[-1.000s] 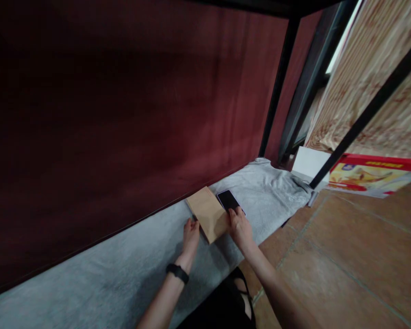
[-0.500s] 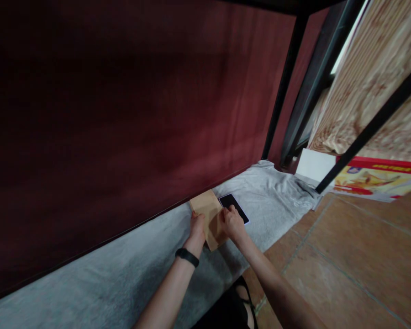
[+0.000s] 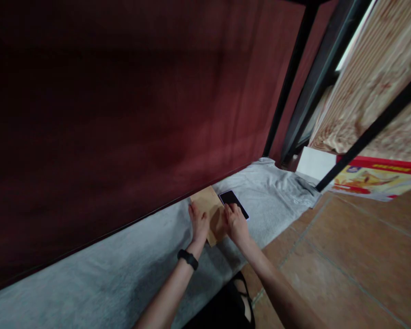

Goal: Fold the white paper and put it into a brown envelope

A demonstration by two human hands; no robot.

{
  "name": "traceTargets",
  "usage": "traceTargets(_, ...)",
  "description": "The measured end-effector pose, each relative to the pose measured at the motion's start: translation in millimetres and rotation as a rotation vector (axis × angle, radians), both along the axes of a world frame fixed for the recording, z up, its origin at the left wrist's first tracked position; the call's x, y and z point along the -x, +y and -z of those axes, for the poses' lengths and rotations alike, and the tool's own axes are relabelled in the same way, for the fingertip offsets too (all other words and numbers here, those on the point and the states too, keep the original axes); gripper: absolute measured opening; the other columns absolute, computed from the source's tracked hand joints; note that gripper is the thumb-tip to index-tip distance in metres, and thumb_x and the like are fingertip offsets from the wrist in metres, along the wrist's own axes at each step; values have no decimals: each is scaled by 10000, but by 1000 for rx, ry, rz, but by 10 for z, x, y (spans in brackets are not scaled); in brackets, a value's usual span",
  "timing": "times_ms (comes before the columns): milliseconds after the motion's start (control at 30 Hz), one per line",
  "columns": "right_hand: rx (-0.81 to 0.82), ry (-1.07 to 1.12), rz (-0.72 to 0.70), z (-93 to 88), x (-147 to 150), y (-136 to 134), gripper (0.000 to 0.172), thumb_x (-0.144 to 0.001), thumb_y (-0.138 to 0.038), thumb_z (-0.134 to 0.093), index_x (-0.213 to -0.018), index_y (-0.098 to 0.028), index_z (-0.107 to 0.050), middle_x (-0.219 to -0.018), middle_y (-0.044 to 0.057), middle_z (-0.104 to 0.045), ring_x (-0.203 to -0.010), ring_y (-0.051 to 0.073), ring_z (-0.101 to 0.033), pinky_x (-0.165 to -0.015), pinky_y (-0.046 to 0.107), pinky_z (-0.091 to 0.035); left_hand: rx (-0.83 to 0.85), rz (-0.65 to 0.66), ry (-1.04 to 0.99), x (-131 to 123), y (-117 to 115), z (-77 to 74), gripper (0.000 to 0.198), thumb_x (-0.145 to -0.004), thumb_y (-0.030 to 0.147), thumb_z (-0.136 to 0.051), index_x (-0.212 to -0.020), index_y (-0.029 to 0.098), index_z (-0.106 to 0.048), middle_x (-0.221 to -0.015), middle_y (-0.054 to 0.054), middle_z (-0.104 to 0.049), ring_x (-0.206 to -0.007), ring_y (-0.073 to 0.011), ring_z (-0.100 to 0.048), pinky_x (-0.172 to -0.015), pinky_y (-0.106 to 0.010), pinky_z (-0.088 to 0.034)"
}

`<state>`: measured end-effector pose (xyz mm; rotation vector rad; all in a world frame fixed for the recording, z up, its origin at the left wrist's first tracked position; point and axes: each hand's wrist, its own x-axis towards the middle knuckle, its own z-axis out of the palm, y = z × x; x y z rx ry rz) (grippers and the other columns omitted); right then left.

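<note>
A flat brown paper packet [image 3: 210, 210] lies on the grey cloth [image 3: 267, 192]. On its left edge rests my left hand [image 3: 199, 222], the fingers a little apart and a dark band on the wrist. My right hand [image 3: 236, 223] is closed at the packet's right edge, with its fingers bent against it. Beside the packet, on the right, a phone with a dark screen [image 3: 234, 201] lies face up, its lower part partly covered by my right hand.
Behind the cloth stands a dark red panel [image 3: 157, 114]. Black metal bars [image 3: 287, 87] rise at the right. A red and yellow box [image 3: 370, 178] lies on the tiled floor [image 3: 356, 242] beside a patterned brown surface [image 3: 387, 91].
The fingers of my left hand have loosened on the packet's left edge and spread. My right hand has shifted slightly, and the view has moved a little.
</note>
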<state>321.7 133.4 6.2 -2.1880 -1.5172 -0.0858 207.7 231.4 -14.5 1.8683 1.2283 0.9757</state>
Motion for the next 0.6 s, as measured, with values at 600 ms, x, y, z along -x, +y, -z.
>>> traceTargets(600, -36, -56, -205, 432, 427, -338, 559, -1010, -385, -472, -1487, -97, -432, -1536, 171, -432, -1453, 295, -345, -1196, 498, -289, -360, 190, 619, -263, 282, 235, 613, -984, 413, -403, -1500, 80, -389, -1572, -216, -361, -1501, -297, -251, -1225, -458, -150)
